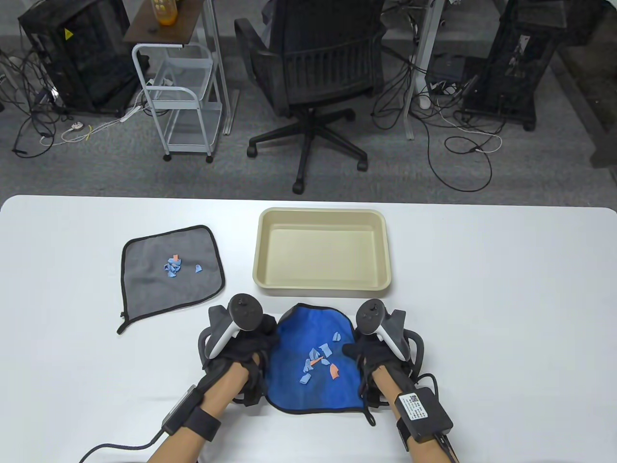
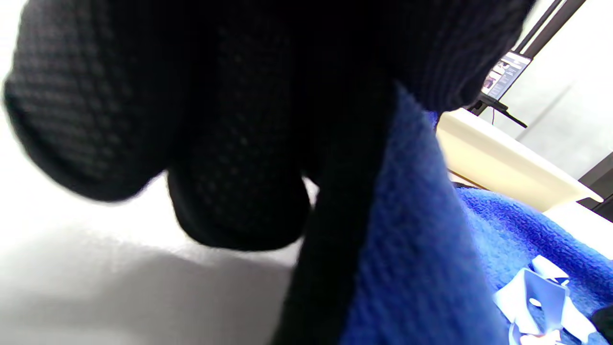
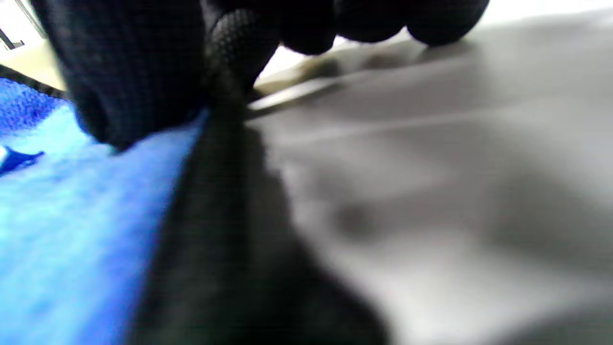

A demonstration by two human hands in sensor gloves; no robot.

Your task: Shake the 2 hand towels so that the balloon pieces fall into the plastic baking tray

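- Blue hand towel [image 1: 313, 366], black-hemmed, lies at the table's [image 1: 506, 308] near edge, just before the cream plastic baking tray [image 1: 322, 284], with blue and orange balloon pieces [image 1: 318, 364] on it.
- Grey hand towel [image 1: 171, 272] with more scraps lies left of the tray.
- Left hand [image 1: 246, 345] pinches the blue towel's left edge.
- Right hand [image 1: 368, 347] pinches its right edge.

label on black box [image 1: 420, 410] strapped to right forearm: white sticker with QR-type code and small print, too small to read | black cabinet [image 1: 72, 53] at far left: yellow triangular warning sign, symbol not legible | screen [image 2: 505, 74] in left wrist view: blurred, nothing readable | no other readable text
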